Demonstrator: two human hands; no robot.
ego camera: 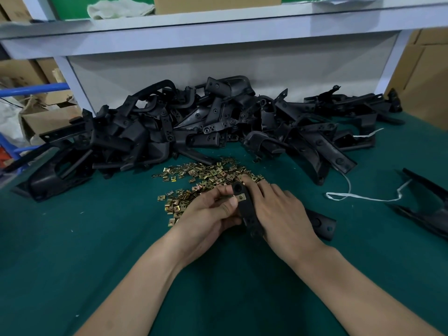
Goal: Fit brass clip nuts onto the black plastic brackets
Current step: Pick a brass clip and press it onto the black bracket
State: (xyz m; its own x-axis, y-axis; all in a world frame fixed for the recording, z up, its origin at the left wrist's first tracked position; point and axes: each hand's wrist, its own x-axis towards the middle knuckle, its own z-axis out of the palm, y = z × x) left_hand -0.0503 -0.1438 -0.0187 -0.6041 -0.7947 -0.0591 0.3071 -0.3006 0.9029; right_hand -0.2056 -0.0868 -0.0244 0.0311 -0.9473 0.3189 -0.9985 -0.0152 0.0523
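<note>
A black plastic bracket (247, 212) is held upright-tilted over the green table. My right hand (278, 209) grips it from the right side, fingers wrapped behind it. My left hand (211, 209) pinches a brass clip nut (240, 197) against the bracket's left edge with thumb and forefinger. The bracket's lower end (322, 224) sticks out to the right from under my right hand. Loose brass clip nuts (201, 180) lie scattered just beyond my hands.
A big heap of black plastic brackets (206, 124) fills the back of the green table (97, 251). Another black part (429, 207) lies at the right edge, with a white string (363, 197) beside it. A pale shelf (218, 30) overhangs the back.
</note>
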